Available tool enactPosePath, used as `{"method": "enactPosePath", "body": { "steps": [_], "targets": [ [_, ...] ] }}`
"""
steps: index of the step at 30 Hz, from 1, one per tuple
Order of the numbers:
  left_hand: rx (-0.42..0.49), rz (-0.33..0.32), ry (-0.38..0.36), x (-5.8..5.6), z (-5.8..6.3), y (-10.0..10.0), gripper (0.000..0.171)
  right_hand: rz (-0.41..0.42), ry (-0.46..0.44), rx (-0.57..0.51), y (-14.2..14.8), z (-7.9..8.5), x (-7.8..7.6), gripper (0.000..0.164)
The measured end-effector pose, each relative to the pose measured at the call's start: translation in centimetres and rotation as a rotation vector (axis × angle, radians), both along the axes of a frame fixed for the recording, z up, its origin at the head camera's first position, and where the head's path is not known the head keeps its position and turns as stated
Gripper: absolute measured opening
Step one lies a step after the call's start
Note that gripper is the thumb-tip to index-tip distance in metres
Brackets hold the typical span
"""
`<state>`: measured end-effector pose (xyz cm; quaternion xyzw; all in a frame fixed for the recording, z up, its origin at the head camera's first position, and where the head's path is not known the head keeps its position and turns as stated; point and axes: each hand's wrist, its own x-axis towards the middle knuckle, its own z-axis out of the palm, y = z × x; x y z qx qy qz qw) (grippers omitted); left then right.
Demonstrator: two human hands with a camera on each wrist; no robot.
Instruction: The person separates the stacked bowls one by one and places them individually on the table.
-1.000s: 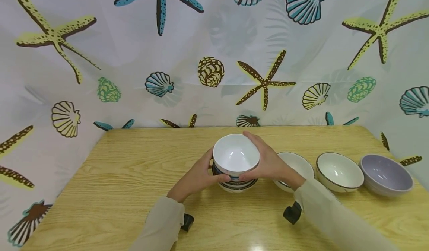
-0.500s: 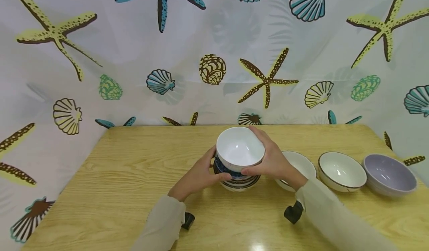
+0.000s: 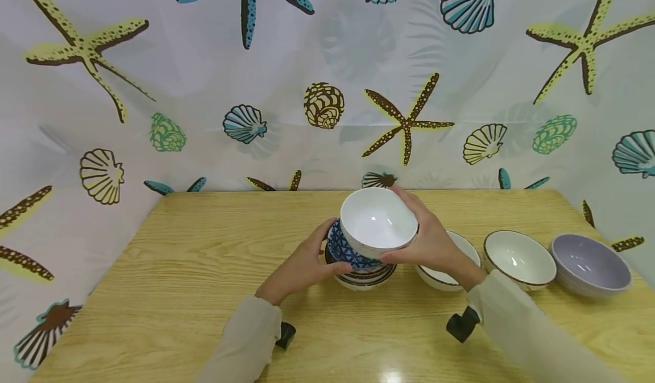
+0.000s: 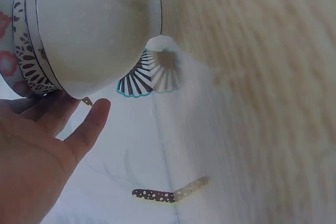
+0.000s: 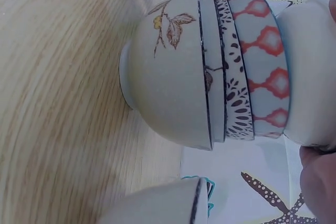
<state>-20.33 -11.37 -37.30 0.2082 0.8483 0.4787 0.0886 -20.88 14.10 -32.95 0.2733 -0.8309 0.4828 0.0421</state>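
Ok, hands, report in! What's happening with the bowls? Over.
Right hand gripping white bowl at top of stack. Left hand holding stack. Possibly in the way: nearest bowl at right.

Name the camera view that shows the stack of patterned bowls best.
The right wrist view: it shows the stack side-on from base to top, outer patterns clear. In the head view, the white bowl and left hand cover part of it; the left wrist view cuts it off at the picture's edge.

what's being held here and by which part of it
The right hand holds the white bowl by the right side of its wall; the left hand cups the left side of the stacked bowls.
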Motion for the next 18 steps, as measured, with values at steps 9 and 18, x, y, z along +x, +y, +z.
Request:
{"method": "enactPosePath", "body": {
  "steps": [9,18],
  "targets": [
    [0.015,0.009,-0.029,0.0,-0.1,0.1,0.095,0.011,0.015,-0.028,0.9,0.5,1.3,0.114],
    [-0.007,0.014,-0.014,-0.1,-0.3,0.0,0.103,0.050,0.043,-0.037,1.5,0.4,3.6,0.116]
  ]
}}
